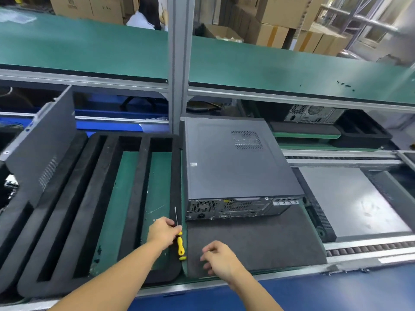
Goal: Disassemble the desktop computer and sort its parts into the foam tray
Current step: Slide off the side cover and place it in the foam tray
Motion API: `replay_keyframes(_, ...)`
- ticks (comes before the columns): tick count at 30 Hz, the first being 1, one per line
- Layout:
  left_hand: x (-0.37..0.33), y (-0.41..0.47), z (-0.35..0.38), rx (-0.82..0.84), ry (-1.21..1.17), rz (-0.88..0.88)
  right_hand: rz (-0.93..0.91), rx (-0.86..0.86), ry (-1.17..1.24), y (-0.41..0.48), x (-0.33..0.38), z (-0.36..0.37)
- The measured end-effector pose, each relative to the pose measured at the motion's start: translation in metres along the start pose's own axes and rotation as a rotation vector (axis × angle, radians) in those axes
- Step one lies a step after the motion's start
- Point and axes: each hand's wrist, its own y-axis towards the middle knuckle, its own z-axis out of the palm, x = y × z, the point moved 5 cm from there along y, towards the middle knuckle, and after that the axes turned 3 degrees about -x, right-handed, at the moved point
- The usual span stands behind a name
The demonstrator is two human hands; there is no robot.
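**Mia:** Where is the desktop computer?

**Ben:** It lies flat on the dark mat, just to the right of the foam tray. Its back, with the fan holes and plugs, faces the person. The lid is on.

**Mia:** What are the hands doing?

**Ben:** The left hand pinches the yellow screwdriver where the thin metal part meets the handle. The screwdriver lies along the tray's edge. The right hand hangs over the mat with loose, bent fingers. It holds nothing.

**Mia:** So what is the job right now?

**Ben:** I think it is picking up the tool to undo the lid screws at the back. I cannot make out the screws from here.

**Mia:** How do you do that well?

**Ben:** Get the fat handle into the palm, not just the thin part. Put the free hand on the case so it does not slide. Push the tip straight into the screw, then turn slowly. Catch each screw, because small ones roll away.
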Motion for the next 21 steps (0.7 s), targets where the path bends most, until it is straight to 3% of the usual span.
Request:
replay_keyframes(3, 0.002, 0.005, 0.007, -0.047, 0.102, 0.06, -0.008, 0.05, -0.006, 0.006, -0.002, -0.017)
replay_keyframes(9, 0.016, 0.001, 0.01, -0.063, 0.049, 0.101, -0.051, 0.14, -0.046, 0.017, 0.008, -0.025)
replay_keyframes(15, 0.007, -0.005, 0.005, -0.051, 0.084, 0.105, -0.231, 0.123, -0.12, 0.022, 0.035, -0.027)
replay_keyframes(17, -0.009, -0.011, -0.003, -0.117, 0.154, 0.222, -0.328, 0.08, -0.157, 0.021, 0.047, -0.034)
replay_keyframes(21, -0.072, -0.042, -0.025, -0.307, 0.162, 0.654, -0.538, 0.023, -0.193, 0.013, 0.078, -0.058)
